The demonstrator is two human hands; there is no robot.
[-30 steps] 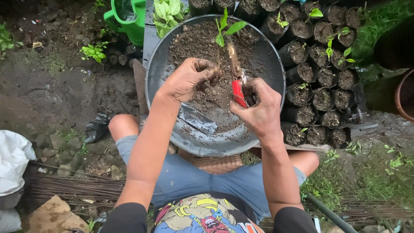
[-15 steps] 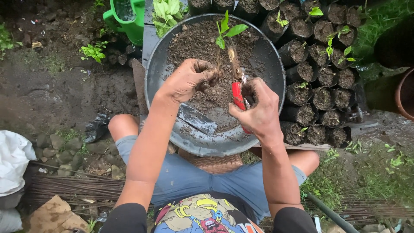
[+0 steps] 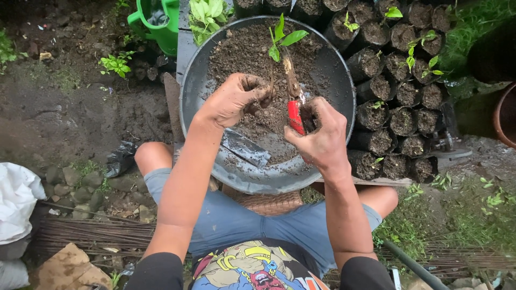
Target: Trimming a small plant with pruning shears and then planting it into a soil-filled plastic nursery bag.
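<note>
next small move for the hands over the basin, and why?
Probably steady the seedling with the left hand before the tool moves. The right hand holds a red-handled tool close against the stem base above the soil-filled basin.

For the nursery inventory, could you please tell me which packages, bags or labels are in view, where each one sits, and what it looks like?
Black nursery bags: stacked right of the basin, cylindrical, soil-filled, a few with seedlings.
White sack: far left on the ground, crumpled.
Black plastic scrap: by the left knee, crumpled.
No labels, signs or screens show.
</note>
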